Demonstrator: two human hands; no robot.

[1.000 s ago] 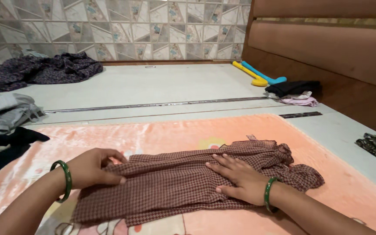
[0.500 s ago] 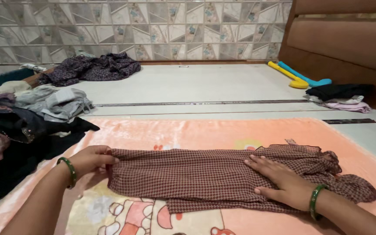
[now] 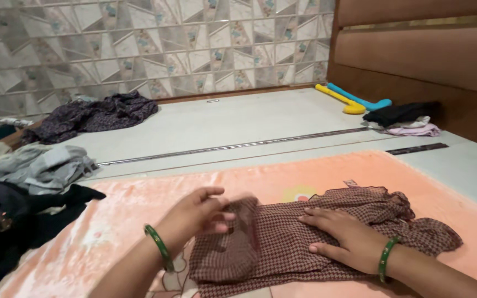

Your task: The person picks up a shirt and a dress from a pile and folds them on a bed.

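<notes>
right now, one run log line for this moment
left hand: grip on checked garment end | right hand: flat on garment | under: peach blanket

no packages, signs or screens were in view; the only label-like thing was a small tag at the top edge of the brown checked garment on the peach blanket

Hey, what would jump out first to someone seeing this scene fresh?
The brown checked garment on the peach blanket, front and centre: the left hand lifts its folded end while the right hand lies flat on it. Next, the yellow and blue plastic hangers by the wooden headboard.
</notes>
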